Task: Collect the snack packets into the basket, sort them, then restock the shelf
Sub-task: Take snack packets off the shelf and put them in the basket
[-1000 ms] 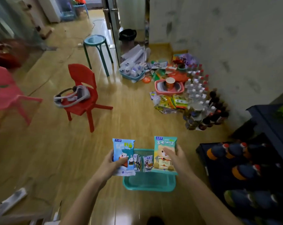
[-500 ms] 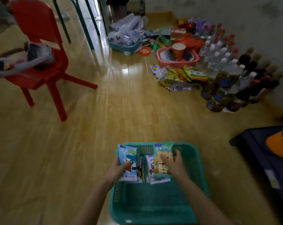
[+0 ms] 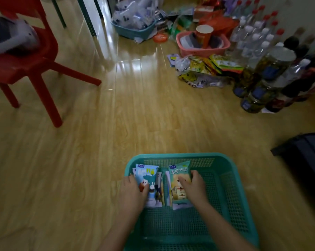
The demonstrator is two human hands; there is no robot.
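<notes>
A teal mesh basket [image 3: 231,192] sits on the wooden floor in front of me. Inside its far left part, my left hand [image 3: 133,194] grips a blue snack packet [image 3: 146,175] with a bear and rabbit on it. My right hand [image 3: 193,187] grips a green snack packet [image 3: 178,174] with a bear picture. Both packets are down in the basket, lying over a few other packets [image 3: 160,189] between them. The right half of the basket holds nothing visible.
A red plastic chair [image 3: 31,64] stands at the left. Far right are loose snack bags [image 3: 203,67], a pink basket [image 3: 203,46] with a cup, several bottles and jars [image 3: 261,64], and another teal basket [image 3: 133,29]. A dark shelf corner [image 3: 305,156] juts in at right.
Both hands lowered the two packets from above the basket down into it. The view dropped closer to the floor, so the basket looks larger.
</notes>
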